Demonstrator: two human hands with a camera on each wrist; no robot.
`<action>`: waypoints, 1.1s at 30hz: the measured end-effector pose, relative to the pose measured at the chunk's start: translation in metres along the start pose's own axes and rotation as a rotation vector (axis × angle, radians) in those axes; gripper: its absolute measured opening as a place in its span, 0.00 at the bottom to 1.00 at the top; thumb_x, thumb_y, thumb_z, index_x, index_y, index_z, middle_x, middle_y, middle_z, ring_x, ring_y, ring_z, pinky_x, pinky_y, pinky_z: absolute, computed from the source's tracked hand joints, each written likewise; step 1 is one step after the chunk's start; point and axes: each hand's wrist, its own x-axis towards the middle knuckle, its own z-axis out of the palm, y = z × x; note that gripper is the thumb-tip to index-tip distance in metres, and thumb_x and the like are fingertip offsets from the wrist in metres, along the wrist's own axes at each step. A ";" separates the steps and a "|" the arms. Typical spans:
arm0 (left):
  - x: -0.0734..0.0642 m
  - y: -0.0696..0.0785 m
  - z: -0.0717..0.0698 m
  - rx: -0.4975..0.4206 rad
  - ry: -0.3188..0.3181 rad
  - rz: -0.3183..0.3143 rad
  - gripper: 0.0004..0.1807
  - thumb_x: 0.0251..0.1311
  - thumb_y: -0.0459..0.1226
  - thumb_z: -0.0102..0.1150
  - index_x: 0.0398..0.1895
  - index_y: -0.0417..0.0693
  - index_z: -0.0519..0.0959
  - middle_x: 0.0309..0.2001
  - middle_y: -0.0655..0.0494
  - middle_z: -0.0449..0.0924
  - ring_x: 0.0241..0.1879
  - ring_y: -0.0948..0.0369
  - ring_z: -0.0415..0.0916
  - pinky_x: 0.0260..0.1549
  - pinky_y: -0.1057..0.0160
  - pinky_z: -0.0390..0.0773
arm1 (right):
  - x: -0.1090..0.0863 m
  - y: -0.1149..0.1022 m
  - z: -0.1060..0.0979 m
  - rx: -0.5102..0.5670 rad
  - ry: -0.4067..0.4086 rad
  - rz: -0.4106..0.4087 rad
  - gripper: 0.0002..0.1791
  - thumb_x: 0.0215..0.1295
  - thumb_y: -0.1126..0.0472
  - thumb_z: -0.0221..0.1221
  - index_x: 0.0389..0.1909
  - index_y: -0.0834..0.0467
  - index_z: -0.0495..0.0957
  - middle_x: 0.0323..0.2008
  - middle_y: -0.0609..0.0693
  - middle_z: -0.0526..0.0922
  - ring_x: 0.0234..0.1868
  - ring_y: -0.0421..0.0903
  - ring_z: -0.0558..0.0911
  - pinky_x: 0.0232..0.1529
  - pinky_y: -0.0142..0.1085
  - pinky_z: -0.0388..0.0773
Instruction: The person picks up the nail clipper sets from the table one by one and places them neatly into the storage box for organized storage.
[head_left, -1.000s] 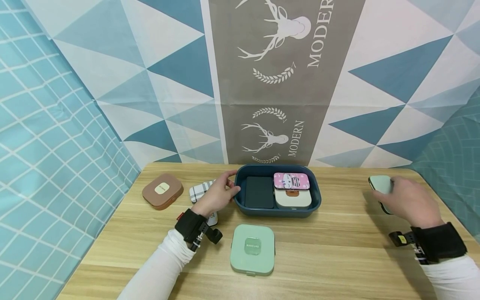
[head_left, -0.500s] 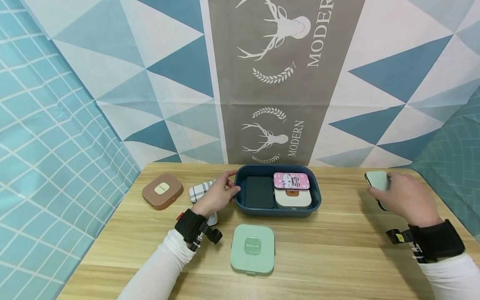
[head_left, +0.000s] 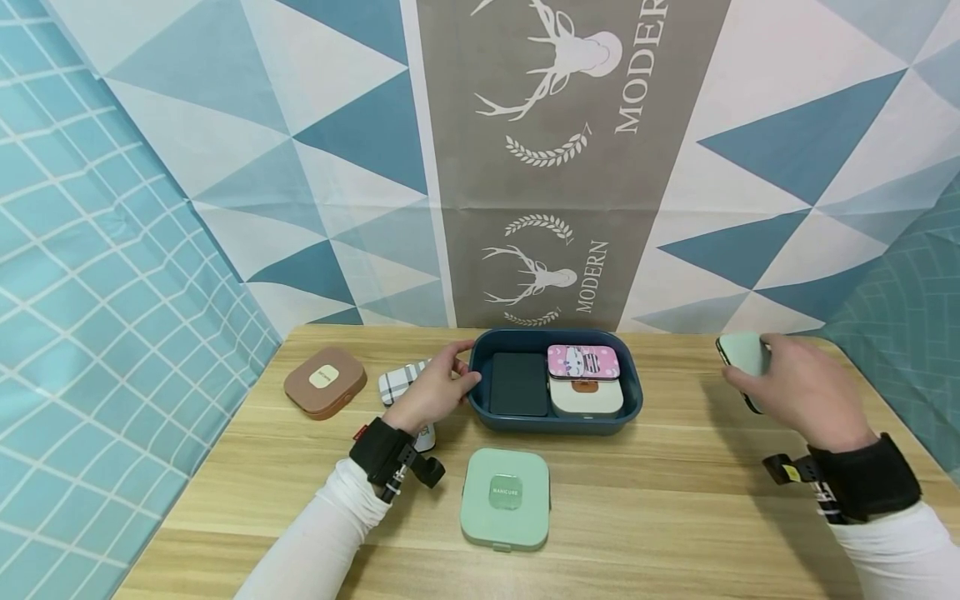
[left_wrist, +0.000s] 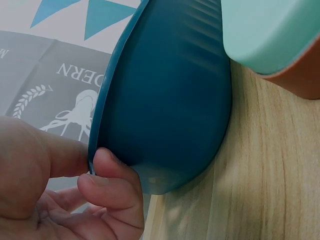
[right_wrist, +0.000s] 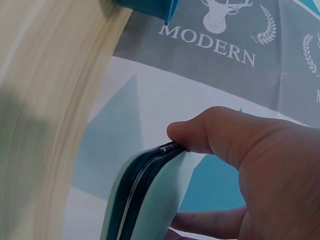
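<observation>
My left hand [head_left: 435, 390] pinches the left end of a dark blue plastic tub [head_left: 555, 427], thumb and finger at its rim. Inside the tub lie a black flat box [head_left: 519, 385], a cream case [head_left: 587, 400] and, overlapping that one, a pink tin with a cartoon print [head_left: 583, 362]. Off to the right, my right hand [head_left: 798, 387] grips a pale mint hinged case [head_left: 744, 354] by its edges, tilted. A dark band and a metal hinge show along its side in the right wrist view. The lower part of this case is hidden by the fingers.
A green manicure case [head_left: 506, 500] lies in front of the tub on the wooden table [head_left: 645, 517]. At the left lies a brown case [head_left: 326, 383]. A plaid case [head_left: 401, 382] is partly covered by the left hand. Patterned cloth [head_left: 525, 183] hangs behind the table.
My right hand has moved slowly left and slightly up with the mint hinged case in its grip. The left hand and the tub have stayed where they were.
</observation>
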 end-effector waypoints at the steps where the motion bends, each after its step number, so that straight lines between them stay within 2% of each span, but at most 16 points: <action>1: 0.000 0.000 0.000 0.000 0.000 0.000 0.33 0.80 0.33 0.55 0.83 0.43 0.58 0.41 0.47 0.71 0.31 0.49 0.75 0.31 0.60 0.74 | 0.000 -0.002 0.000 -0.002 0.002 -0.002 0.34 0.67 0.45 0.69 0.48 0.75 0.74 0.29 0.61 0.78 0.25 0.54 0.74 0.22 0.41 0.65; 15: 0.000 0.000 0.000 0.004 -0.001 0.001 0.32 0.81 0.33 0.55 0.83 0.45 0.59 0.41 0.46 0.71 0.33 0.43 0.76 0.31 0.59 0.73 | 0.006 -0.020 0.004 0.017 0.079 -0.077 0.32 0.63 0.50 0.71 0.50 0.76 0.76 0.32 0.64 0.79 0.27 0.55 0.75 0.24 0.41 0.65; 20: -0.001 0.001 0.000 0.009 0.004 -0.005 0.32 0.80 0.33 0.55 0.83 0.45 0.60 0.41 0.46 0.71 0.34 0.41 0.77 0.32 0.59 0.73 | 0.008 -0.026 0.004 0.023 0.090 -0.102 0.36 0.62 0.50 0.73 0.55 0.79 0.76 0.35 0.69 0.80 0.29 0.57 0.76 0.24 0.41 0.67; 33: -0.001 0.001 0.000 0.013 0.001 -0.008 0.32 0.80 0.33 0.55 0.83 0.46 0.60 0.41 0.47 0.71 0.35 0.41 0.77 0.31 0.60 0.73 | 0.013 -0.035 0.005 0.038 0.096 -0.133 0.38 0.62 0.50 0.73 0.58 0.78 0.75 0.39 0.72 0.79 0.32 0.60 0.77 0.25 0.42 0.68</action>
